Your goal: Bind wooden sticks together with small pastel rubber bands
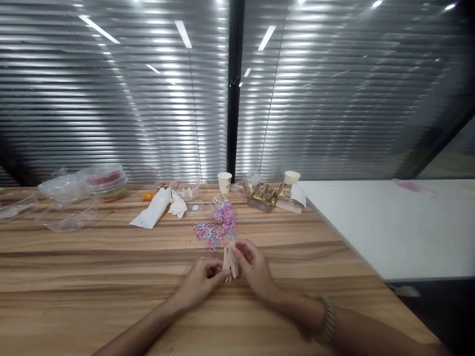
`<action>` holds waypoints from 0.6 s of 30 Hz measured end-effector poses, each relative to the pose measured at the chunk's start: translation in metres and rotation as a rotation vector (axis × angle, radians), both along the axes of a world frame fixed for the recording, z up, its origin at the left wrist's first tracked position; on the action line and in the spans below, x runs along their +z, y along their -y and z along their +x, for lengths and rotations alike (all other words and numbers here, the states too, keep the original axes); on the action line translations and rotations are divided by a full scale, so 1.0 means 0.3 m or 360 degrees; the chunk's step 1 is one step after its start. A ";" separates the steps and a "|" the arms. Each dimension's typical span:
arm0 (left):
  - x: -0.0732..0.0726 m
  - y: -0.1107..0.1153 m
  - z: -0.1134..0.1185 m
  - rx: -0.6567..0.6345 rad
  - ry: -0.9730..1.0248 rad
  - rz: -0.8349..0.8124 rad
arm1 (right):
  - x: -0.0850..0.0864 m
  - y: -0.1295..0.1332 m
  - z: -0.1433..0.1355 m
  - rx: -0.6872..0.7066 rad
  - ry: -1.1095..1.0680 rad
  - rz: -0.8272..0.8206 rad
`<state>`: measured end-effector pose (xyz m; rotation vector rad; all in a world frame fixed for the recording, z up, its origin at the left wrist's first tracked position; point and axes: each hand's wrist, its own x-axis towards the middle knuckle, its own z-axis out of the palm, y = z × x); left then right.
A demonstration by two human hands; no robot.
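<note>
I have a bundle of pale beige strips [234, 267] between my two hands, over the wood-grain tabletop [129, 277]. My left hand [202, 281] seems to pinch its lower end, thumb forward; my right hand [255, 269] pinches the upper end, though I cannot tell exactly where the hidden fingertips press. The strips stand slightly apart, so I judge a light, even squeeze best; gripping one end harder would probably skew them. I'd steady with the left and adjust with the right, my knuckles low, minding the heap of pink, purple and blue shreds [215, 232] just beyond my fingertips, which could scatter if brushed.
</note>
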<state>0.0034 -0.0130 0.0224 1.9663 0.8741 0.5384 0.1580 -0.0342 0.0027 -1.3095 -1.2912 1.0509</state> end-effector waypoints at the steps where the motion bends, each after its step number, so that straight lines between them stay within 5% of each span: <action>1: 0.003 0.000 -0.003 0.0003 -0.0012 -0.0003 | 0.003 0.000 0.002 -0.0033 -0.0025 -0.0014; 8: -0.011 -0.014 -0.020 0.0086 0.0161 -0.0197 | 0.028 0.011 0.008 -0.0222 -0.0327 -0.0089; 18: -0.009 -0.016 -0.014 0.0034 0.0209 -0.0228 | 0.022 0.003 -0.008 -0.0015 -0.0433 -0.0217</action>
